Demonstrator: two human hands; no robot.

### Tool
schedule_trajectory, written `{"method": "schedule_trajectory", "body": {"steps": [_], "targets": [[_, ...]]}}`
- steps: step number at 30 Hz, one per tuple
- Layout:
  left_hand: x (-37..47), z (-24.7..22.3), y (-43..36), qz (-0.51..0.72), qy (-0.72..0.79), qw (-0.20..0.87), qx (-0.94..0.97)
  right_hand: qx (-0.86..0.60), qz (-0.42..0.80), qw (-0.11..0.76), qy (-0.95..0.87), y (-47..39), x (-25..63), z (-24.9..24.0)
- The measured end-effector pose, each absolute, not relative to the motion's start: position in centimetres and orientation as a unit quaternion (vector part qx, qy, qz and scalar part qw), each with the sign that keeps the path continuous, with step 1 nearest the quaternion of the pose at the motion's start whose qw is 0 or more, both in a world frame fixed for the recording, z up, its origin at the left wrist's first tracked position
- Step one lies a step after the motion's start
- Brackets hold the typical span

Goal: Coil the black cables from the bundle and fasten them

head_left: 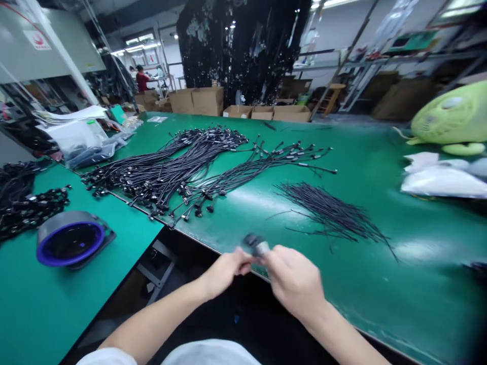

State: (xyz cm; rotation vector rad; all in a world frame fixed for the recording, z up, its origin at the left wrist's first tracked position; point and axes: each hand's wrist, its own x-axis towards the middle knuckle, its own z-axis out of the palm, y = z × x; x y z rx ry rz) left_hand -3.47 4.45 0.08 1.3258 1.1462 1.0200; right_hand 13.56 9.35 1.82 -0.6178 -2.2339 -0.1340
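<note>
Just over the table's near edge my two hands meet. My right hand (296,279) is closed around a small black-and-silver piece (258,245), blurred by motion, perhaps a cable end. My left hand (227,271) is pinched shut right beside it; what its fingers grip is too small and smeared to make out. Ahead and to the left lies a smaller group of black cables with connector ends (243,175), and beyond it a large bundle of the same cables (178,165). To the right is a loose pile of thin black strands (331,210).
The green table (380,289) joins a second green surface (34,309) on the left, with a dark gap between. A grey-and-purple round device (70,239) and more cables (34,208) are there. A green plush toy (452,114) lies far right. Cardboard boxes (201,101) stand behind.
</note>
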Motion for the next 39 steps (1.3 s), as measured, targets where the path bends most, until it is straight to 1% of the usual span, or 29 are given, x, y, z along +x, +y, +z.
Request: {"method": "schedule_trajectory", "body": {"steps": [1,2,3,5,8,10,12,14,15,17,18,19,20,22,24,26,28,31,33,35,39], "targets": [[-3.7,-0.2,4.6,0.444,0.473,0.587,0.483,-0.222,-0.05,0.382,-0.896,8.9,13.2,1.6],[-3.9,-0.2,4.7,0.466,0.471,0.618,0.423,-0.208,-0.036,0.367,-0.906,8.5,12.9,1.3],[-4.2,0.0,4.7,0.489,0.474,0.622,0.387,-0.206,-0.013,0.353,-0.912,8.3,12.7,1.0],[-4.8,0.7,4.6,0.51,0.489,0.58,0.405,-0.231,0.049,0.332,-0.913,8.3,12.6,0.7],[-4.7,1.4,4.1,0.482,0.514,0.505,0.499,-0.296,0.134,0.327,-0.887,8.8,13.2,0.6],[-3.9,1.2,3.8,0.48,0.525,0.497,0.497,-0.341,0.162,0.34,-0.861,9.0,13.4,0.7],[-2.8,0.6,3.4,0.467,0.524,0.526,0.48,-0.368,0.202,0.364,-0.832,8.8,13.1,0.6],[-2.0,0.1,3.2,0.431,0.518,0.542,0.502,-0.379,0.295,0.386,-0.787,8.5,12.6,0.3],[-1.7,-0.1,3.1,0.418,0.517,0.532,0.524,-0.381,0.358,0.388,-0.759,8.5,12.5,0.1],[-1.4,-0.4,3.2,0.415,0.518,0.501,0.555,-0.374,0.474,0.358,-0.713,8.6,12.5,-0.1],[-1.3,-0.4,3.3,0.418,0.518,0.491,0.563,-0.37,0.5,0.335,-0.708,8.8,12.7,-0.1],[-1.3,-0.5,3.4,0.416,0.519,0.485,0.567,-0.374,0.496,0.316,-0.717,9.0,13.0,0.0],[-1.2,-0.7,3.5,0.412,0.522,0.48,0.572,-0.388,0.464,0.306,-0.735,9.3,13.3,0.1],[-0.9,-1.2,3.8,0.4,0.531,0.448,0.598,-0.418,0.369,0.304,-0.772,9.4,13.8,0.2],[-0.2,-1.9,4.2,0.379,0.536,0.376,0.654,-0.43,0.312,0.313,-0.787,9.2,13.8,0.1],[0.5,-2.7,4.6,0.341,0.537,0.29,0.715,-0.44,0.304,0.299,-0.79,8.6,13.6,-0.4],[1.1,-3.0,4.7,0.291,0.532,0.229,0.762,-0.474,0.296,0.251,-0.79,8.2,13.6,-0.9],[0.9,-2.7,4.7,0.222,0.492,0.219,0.813,-0.501,0.268,0.182,-0.803,8.9,15.3,-1.5],[-0.4,-2.4,4.8,0.194,0.464,0.231,0.833,-0.533,0.228,0.176,-0.795,10.3,18.5,-1.6],[-2.5,-2.4,5.1,0.216,0.487,0.222,0.817,-0.608,0.163,0.19,-0.753,11.8,23.4,-1.2],[-6.8,-3.1,5.7,0.259,0.56,0.186,0.765,-0.753,-0.037,0.225,-0.617,14.5,36.3,1.2]]}}
